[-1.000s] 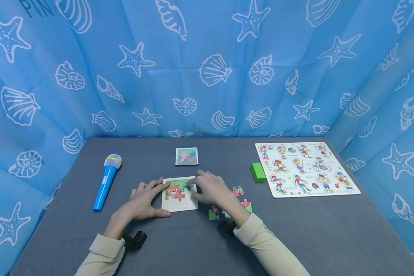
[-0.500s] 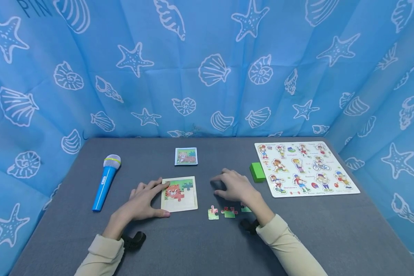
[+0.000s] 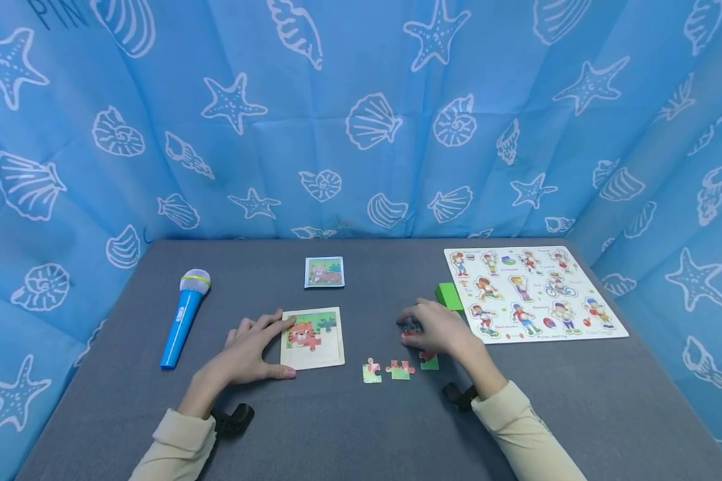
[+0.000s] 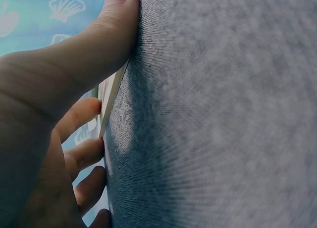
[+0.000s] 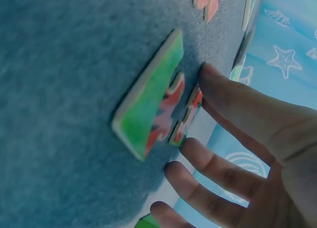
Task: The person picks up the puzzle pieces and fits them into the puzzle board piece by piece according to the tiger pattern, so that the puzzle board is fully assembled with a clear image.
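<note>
On the left, my left hand (image 3: 243, 354) rests on a square jigsaw board (image 3: 327, 361), with the index finger near its top left corner and the thumb at the bottom left corner. An orange tiger face and some green puzzle pieces (image 3: 327, 323) lie in the board. My right hand (image 3: 436, 331) has thumb and index finger at opposite ends of a red and green puzzle piece (image 5: 187, 116). Nearer the wrist lies another green and red puzzle piece (image 3: 430, 362). Two loose pieces, a pale one (image 3: 372, 371) and a pink and green one (image 3: 400, 371), lie between the hands.
A small picture card (image 3: 324, 272) lies behind the board. At the left is a blue toy microphone (image 3: 183, 324). A green block (image 3: 448, 296) and a white board with sports figures (image 3: 541, 294) stand at the right. A blue shell-print curtain (image 3: 337, 133) borders the grey table (image 3: 337, 427).
My right hand has left the jigsaw board and moved right to a loose puzzle piece. A green piece now sits at the board's upper right. The left hand has stayed put.
</note>
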